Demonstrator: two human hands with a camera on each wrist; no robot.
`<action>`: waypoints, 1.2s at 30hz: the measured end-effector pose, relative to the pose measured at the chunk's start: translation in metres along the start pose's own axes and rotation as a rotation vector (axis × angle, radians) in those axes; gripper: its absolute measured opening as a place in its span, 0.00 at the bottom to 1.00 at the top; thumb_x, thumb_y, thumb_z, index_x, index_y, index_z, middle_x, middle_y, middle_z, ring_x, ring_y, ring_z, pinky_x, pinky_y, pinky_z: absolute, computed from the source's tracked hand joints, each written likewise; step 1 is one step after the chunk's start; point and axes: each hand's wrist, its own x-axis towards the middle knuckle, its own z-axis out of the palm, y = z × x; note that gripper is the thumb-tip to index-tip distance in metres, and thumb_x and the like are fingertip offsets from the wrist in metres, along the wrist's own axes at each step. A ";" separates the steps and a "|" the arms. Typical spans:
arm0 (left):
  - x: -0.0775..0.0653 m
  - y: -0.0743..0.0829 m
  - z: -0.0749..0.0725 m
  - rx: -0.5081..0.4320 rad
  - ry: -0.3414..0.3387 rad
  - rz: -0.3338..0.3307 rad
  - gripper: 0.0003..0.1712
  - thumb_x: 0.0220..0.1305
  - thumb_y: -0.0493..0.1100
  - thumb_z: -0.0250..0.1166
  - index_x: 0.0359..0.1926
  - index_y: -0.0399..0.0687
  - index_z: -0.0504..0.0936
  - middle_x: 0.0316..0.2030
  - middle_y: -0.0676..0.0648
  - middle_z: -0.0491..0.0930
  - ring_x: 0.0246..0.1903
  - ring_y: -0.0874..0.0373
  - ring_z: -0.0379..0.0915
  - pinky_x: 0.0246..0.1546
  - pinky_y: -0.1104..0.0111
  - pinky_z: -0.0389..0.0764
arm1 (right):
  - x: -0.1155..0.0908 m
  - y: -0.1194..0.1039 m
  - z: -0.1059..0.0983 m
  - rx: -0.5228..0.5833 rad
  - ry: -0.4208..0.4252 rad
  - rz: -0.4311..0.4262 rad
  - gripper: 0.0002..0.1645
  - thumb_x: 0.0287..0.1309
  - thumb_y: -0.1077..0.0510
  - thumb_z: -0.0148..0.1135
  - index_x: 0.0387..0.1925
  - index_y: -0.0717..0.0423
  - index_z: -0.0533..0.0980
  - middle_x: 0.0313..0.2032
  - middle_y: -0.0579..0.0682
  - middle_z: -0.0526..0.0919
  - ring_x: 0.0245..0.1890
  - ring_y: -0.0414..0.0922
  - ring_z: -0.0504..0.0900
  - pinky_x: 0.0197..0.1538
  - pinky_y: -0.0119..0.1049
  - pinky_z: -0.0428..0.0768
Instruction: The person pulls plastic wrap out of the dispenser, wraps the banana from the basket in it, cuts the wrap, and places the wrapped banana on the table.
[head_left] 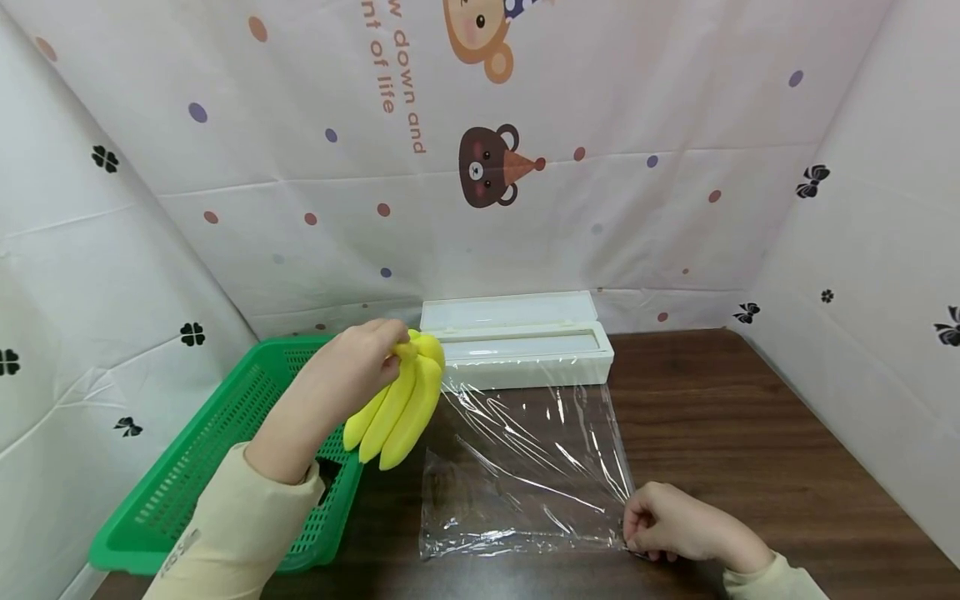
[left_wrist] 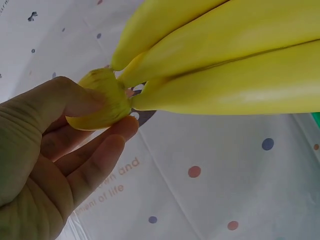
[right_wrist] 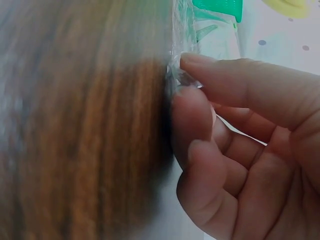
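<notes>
My left hand [head_left: 356, 367] pinches a bunch of yellow bananas [head_left: 405, 408] by its stem end, and the fruit hangs down over the right edge of the green basket. In the left wrist view the thumb and fingers grip the stem of the bananas [left_wrist: 210, 65]. Down at the front right, my right hand [head_left: 675, 525] pinches the near right corner of a sheet of clear plastic wrap [head_left: 525, 467]. That sheet stretches from the white wrap dispenser [head_left: 525, 371] toward me over the wood. The right wrist view has the wrap [right_wrist: 182, 30] between thumb and forefinger.
A green plastic basket [head_left: 202, 425] stands at the left, with a dark object [head_left: 327, 477] partly hidden by the sleeve. The dispenser's lid [head_left: 510, 310] is raised at the back. Brown wooden table [head_left: 720, 417] extends to the right; printed white cloth [head_left: 637, 233] hangs around it.
</notes>
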 end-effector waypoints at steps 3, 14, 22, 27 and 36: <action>0.001 0.001 -0.002 -0.004 0.000 0.018 0.06 0.56 0.29 0.62 0.31 0.41 0.75 0.29 0.46 0.77 0.27 0.57 0.69 0.29 0.70 0.75 | 0.000 0.000 0.000 -0.001 0.000 0.003 0.06 0.51 0.64 0.63 0.22 0.55 0.76 0.15 0.40 0.75 0.13 0.32 0.72 0.16 0.26 0.72; 0.005 0.005 0.000 -0.029 -0.016 0.045 0.05 0.56 0.29 0.63 0.31 0.40 0.76 0.29 0.47 0.76 0.28 0.57 0.70 0.30 0.71 0.76 | 0.000 0.000 -0.001 -0.002 -0.001 0.004 0.06 0.52 0.64 0.64 0.22 0.55 0.76 0.15 0.40 0.75 0.13 0.32 0.72 0.15 0.25 0.71; 0.009 0.009 0.002 -0.011 -0.013 0.080 0.07 0.54 0.28 0.63 0.31 0.41 0.75 0.28 0.48 0.75 0.25 0.58 0.68 0.27 0.73 0.73 | 0.000 -0.001 0.000 0.013 0.001 0.001 0.06 0.51 0.64 0.64 0.22 0.56 0.76 0.15 0.41 0.76 0.13 0.33 0.72 0.15 0.25 0.70; 0.012 0.011 0.003 -0.006 -0.018 0.088 0.08 0.53 0.27 0.62 0.30 0.41 0.75 0.27 0.48 0.75 0.25 0.58 0.67 0.27 0.74 0.72 | -0.001 -0.002 -0.001 0.001 -0.001 -0.004 0.06 0.51 0.64 0.63 0.22 0.56 0.76 0.15 0.39 0.75 0.13 0.32 0.71 0.15 0.25 0.70; 0.018 0.017 0.005 -0.028 -0.064 0.096 0.08 0.54 0.26 0.62 0.34 0.40 0.76 0.33 0.46 0.78 0.29 0.57 0.71 0.29 0.73 0.74 | -0.001 -0.002 -0.001 -0.003 0.000 -0.003 0.06 0.51 0.64 0.63 0.22 0.56 0.76 0.15 0.39 0.75 0.13 0.32 0.71 0.15 0.25 0.70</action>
